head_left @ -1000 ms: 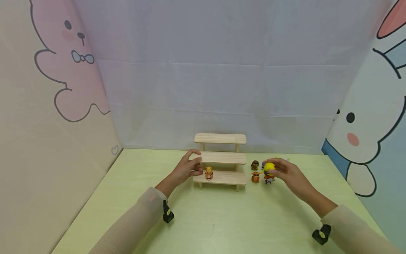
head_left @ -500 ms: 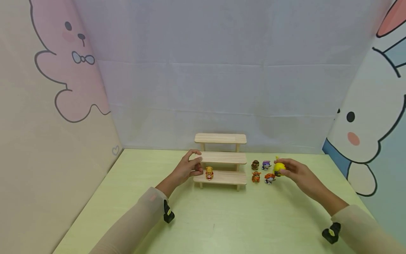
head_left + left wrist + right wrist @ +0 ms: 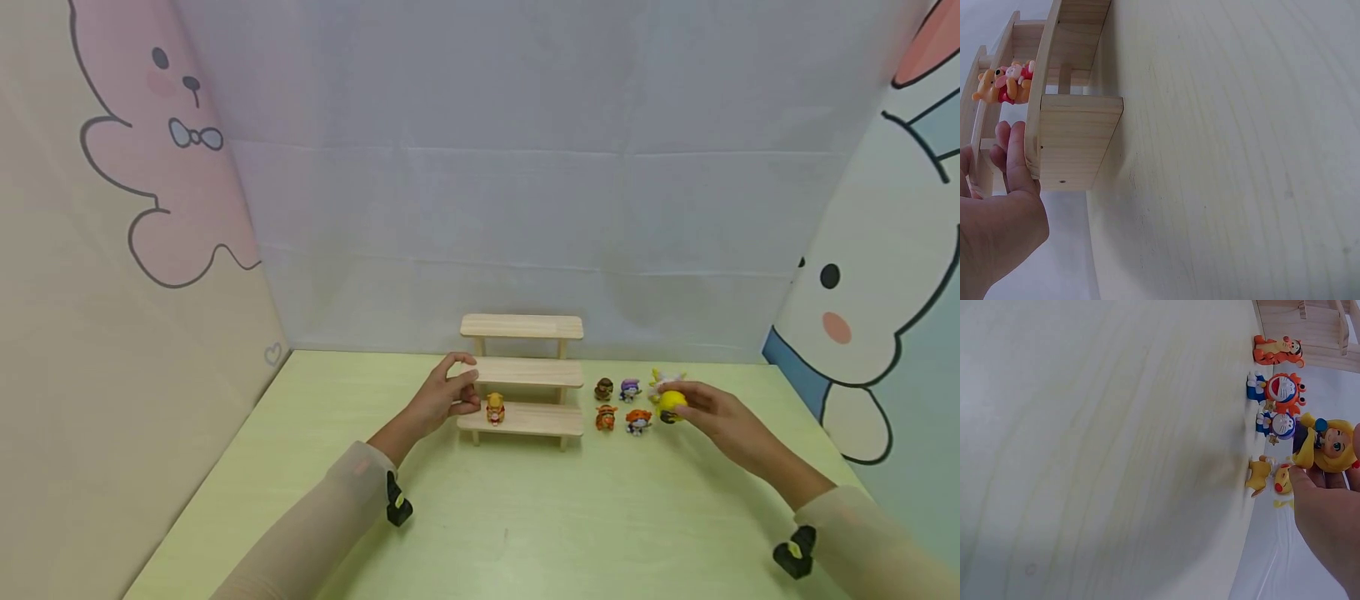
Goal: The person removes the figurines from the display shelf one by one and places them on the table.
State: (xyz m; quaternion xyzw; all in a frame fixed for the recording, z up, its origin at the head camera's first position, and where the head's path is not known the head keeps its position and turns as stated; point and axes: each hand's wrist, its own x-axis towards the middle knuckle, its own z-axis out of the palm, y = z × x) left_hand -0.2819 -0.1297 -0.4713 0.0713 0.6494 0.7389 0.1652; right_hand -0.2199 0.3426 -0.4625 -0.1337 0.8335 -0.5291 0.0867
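My right hand (image 3: 720, 417) pinches a yellow-haired girl figurine (image 3: 1334, 447), which hangs over the right end of the group of toys. Just behind it sits a white and yellow figurine (image 3: 666, 380), partly covered by my fingers. My left hand (image 3: 441, 396) grips the left end of a three-tier wooden shelf (image 3: 528, 372), its fingers at the middle and lowest boards. On the lowest board, close by the left fingertips, sits a Winnie the Pooh figurine (image 3: 1013, 84) with a small pink figure at its front.
Right of the shelf stand a brown figurine (image 3: 603, 389), a purple-hatted figurine (image 3: 629, 390), a Tigger figurine (image 3: 1277, 351) and an orange-hooded Doraemon figurine (image 3: 1280, 390). A pale curtain (image 3: 450, 208) hangs behind the table (image 3: 487, 517), with printed panels at both sides.
My right hand has moved right and slightly nearer with the yellow-haired figurine, uncovering the orange-hooded, purple-hatted and white-and-yellow figurines. The left hand stays at the shelf.
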